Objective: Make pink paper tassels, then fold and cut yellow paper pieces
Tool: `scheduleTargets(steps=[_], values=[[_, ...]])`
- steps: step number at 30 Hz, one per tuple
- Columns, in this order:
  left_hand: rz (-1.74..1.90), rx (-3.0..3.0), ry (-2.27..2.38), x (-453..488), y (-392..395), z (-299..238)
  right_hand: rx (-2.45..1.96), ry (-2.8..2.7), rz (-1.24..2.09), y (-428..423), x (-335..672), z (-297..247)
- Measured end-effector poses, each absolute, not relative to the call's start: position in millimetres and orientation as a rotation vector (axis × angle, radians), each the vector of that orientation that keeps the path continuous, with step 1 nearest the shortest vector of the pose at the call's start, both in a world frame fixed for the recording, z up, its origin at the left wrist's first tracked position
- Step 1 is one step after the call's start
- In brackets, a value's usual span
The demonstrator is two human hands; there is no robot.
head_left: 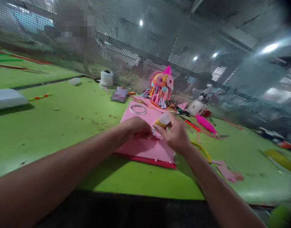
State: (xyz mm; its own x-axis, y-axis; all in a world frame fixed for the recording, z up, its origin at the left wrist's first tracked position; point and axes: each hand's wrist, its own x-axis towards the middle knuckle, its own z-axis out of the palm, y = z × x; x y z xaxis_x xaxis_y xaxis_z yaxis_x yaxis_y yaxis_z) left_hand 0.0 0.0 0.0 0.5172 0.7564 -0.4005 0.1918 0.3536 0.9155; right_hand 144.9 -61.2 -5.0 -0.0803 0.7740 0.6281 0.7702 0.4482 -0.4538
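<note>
My right hand [177,133] is wrapped round a small glue bottle [163,120] with a yellow label and a whitish end, tilted low over a pink sheet stack [157,152]. Close beside it, my left hand [138,128] is closed, fingers curled down at the stack. Whatever its fingers hold is hidden; a bit of pale pink material [157,134] shows between the two hands. The stack seems to lie in clear plastic with a red lower edge. A silvery ring [138,109] rests on its far part.
Behind stands a colourful fringed paper figure [161,85] against a perforated metal screen [126,60]. On the green table [64,126] are a white roll [106,78], a bright pink bundle [205,124], a yellow loop [203,150], pink scraps [226,171] and a white block [9,98].
</note>
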Motion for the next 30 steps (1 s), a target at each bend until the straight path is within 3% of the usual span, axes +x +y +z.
scheduleTargets(steps=[9,30], values=[[0.530,1.151,0.966,1.1,1.6,-6.6,-1.245,-1.709,0.170,-61.9,145.8,-3.1],[0.526,1.272,1.038,2.7,2.5,-9.9,-1.298,-1.759,-0.034,-62.0,144.7,-7.4]])
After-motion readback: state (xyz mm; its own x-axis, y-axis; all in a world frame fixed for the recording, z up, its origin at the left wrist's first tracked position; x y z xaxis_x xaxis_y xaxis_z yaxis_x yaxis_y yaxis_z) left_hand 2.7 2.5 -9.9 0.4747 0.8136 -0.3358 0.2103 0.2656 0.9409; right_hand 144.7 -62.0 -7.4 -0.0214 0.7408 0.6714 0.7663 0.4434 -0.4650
